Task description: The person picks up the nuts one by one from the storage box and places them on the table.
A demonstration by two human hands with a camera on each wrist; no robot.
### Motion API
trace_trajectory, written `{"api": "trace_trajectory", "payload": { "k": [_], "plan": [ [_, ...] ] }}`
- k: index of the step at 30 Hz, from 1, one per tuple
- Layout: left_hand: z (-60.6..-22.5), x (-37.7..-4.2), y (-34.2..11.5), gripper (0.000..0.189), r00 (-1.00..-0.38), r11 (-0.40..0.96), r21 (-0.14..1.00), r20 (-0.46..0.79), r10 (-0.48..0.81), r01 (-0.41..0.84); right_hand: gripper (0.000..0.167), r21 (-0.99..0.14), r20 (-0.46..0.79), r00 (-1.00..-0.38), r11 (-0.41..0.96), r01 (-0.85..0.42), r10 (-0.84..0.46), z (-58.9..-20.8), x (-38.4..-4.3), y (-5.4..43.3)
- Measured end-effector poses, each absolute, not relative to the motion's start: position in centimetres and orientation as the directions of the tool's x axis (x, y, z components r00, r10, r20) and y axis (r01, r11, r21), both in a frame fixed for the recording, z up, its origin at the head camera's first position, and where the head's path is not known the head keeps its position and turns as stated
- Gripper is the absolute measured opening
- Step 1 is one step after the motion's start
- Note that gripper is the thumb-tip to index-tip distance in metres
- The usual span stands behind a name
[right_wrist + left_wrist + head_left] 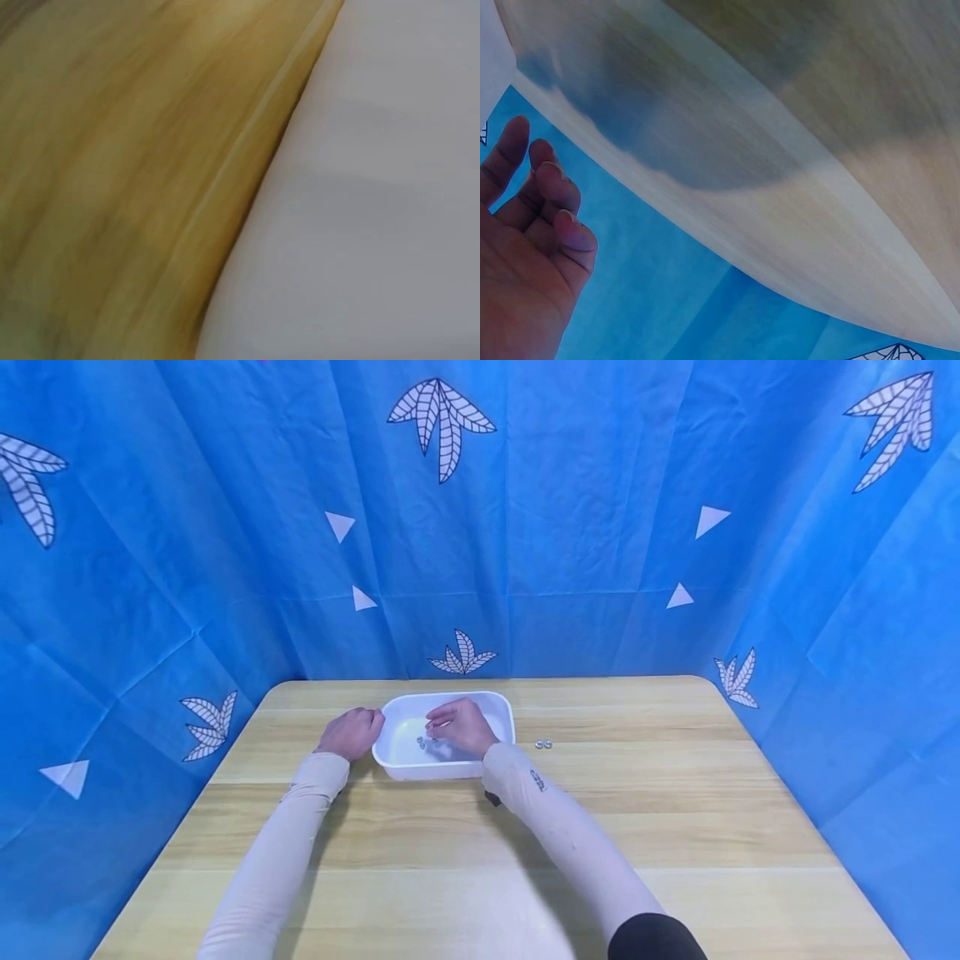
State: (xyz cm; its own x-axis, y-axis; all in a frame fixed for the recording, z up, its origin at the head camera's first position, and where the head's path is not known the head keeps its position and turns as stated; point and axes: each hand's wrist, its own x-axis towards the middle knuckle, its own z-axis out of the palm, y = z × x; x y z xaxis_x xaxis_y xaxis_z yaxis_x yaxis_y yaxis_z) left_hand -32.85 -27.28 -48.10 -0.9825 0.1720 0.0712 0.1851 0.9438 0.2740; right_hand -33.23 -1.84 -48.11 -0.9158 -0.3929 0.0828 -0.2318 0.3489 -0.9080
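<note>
A white plastic basin [442, 771] stands on the table, with a few small shiny metal pieces [421, 742] on its floor. My left hand [350, 733] holds the basin's left rim. From the left wrist view, the curled fingers of that left hand [536, 232] show beside the basin's white wall [493, 52]. Over the inside of the basin reaches my right hand [463, 727], its thumb and fingertips pinching a small shiny piece too tiny to make out. The right wrist view has only the basin's white side [360, 195] filling its right half; the hand is out of that view.
Two small round metal pieces [543, 745] lie on the wooden table [675, 810] just right of the basin. A blue patterned curtain [585, 527] hangs behind the table and along both sides.
</note>
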Motion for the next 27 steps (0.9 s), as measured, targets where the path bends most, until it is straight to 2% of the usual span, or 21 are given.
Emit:
{"api": "trace_trajectory", "payload": {
  "k": [8, 19, 27],
  "plan": [
    [-48.0, -32.9, -27.3, 0.056, -0.98, 0.941, 0.275, 0.088, 0.179, 0.197, 0.023, -0.927, 0.109, -0.915, 0.293, -0.235, -0.388, -47.7, -33.1, -1.2],
    [-47.9, -33.1, -27.4, 0.052, -0.979, 0.941, 0.272, 0.08, 0.188, 0.203, 0.025, -0.929, 0.036, -0.921, 0.326, -0.174, -0.388, -47.5, -33.2, -0.4],
    [-48.1, -32.8, -27.4, 0.054, -0.98, 0.94, 0.279, 0.073, 0.184, 0.197, 0.025, -0.937, 0.065, -0.915, 0.29, -0.193, -0.398, -47.3, -33.0, -0.1]
  ]
}}
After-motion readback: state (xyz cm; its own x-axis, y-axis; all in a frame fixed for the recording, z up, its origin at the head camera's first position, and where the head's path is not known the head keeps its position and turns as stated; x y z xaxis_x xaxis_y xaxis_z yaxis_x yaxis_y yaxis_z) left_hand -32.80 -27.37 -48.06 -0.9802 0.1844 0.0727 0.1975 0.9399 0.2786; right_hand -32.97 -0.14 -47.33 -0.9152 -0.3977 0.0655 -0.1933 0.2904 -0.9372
